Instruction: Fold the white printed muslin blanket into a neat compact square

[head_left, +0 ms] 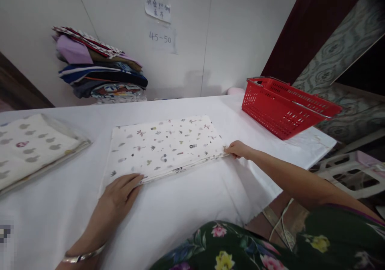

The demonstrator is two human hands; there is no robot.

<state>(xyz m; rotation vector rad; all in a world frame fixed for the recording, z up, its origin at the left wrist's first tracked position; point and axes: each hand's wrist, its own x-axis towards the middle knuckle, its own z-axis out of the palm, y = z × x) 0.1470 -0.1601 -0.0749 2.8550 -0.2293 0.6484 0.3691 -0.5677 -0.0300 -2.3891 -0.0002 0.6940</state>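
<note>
A white cloth (168,145) with a small print of plants and figures lies folded into a flat, layered rectangle in front of me. At its near left corner is my left hand (122,191), its fingers closed over the edge; the underside of that grip is hidden. My right hand (239,149) pinches the near right corner between thumb and fingers. Between the two hands the near edge runs fairly straight, with several layers showing.
Another folded cloth (33,149) with grey apple-like prints lies on the left of the white-covered table (180,218). A red plastic basket (285,109) stands at the back right. Behind the table's far edge is a stack of folded fabrics (102,69), below paper signs (162,39) on the wall.
</note>
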